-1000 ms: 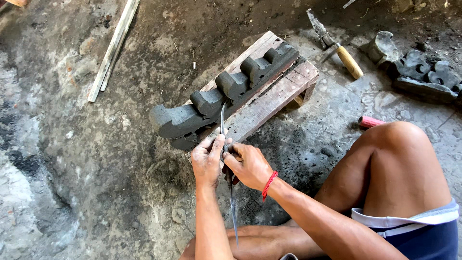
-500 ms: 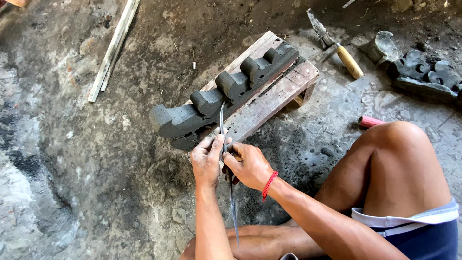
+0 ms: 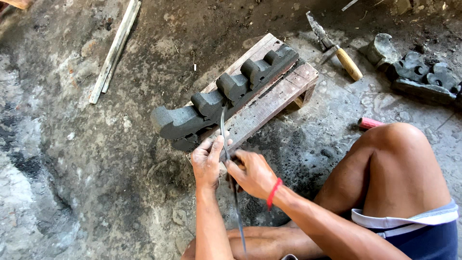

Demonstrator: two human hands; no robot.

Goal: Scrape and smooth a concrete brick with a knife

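On the slatted reddish wooden pallet (image 3: 269, 103) lies a dark grey carved scalloped stone moulding (image 3: 221, 96); at the pallet's near edge the left hand (image 3: 208, 161) pinches a long thin metal blade (image 3: 226, 139) whose tip meets the moulding; just right, the right hand (image 3: 252, 173) grips the same blade; beyond the pallet's far right corner rests a wooden-handled hammer (image 3: 337, 48).
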